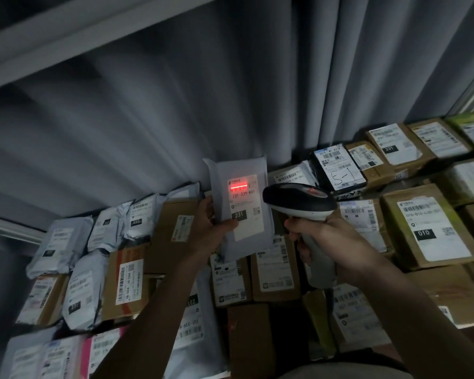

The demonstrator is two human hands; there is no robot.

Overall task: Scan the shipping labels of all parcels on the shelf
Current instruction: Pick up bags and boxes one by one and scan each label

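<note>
Glowing across the top of a white shipping label (244, 205) is a red scanner line, falling on the barcode above the printed code "231-239-K01" and a black box reading "231". The label is stuck to a flat pale grey plastic mailer bag (240, 207), held upright above the shelf's parcels, near the middle of the view, its face turned toward the camera.

The left hand (212, 224) grips the mailer by its lower left edge, thumb pressed across the front beside the label and the other fingers hidden behind the bag. Its bare forearm rises diagonally from the bottom centre.

Just to the right of the mailer, the right hand (322, 243) is clenched round the pale grip of a handheld barcode scanner with a black head (298, 205). The scanner's head points left at the label, close to the bag's right edge; whether they touch cannot be told. The right forearm comes in from the lower right corner.

Beneath and around both hands, the shelf is crowded with brown cardboard boxes (428, 228) and more grey plastic mailers (84, 291), most lying label up, packed edge to edge. A black parcel with a handwritten white label (338, 170) lies behind the scanner. Behind everything hangs a grey pleated curtain (175, 105), and a pale shelf beam (66, 42) crosses the upper left.
</note>
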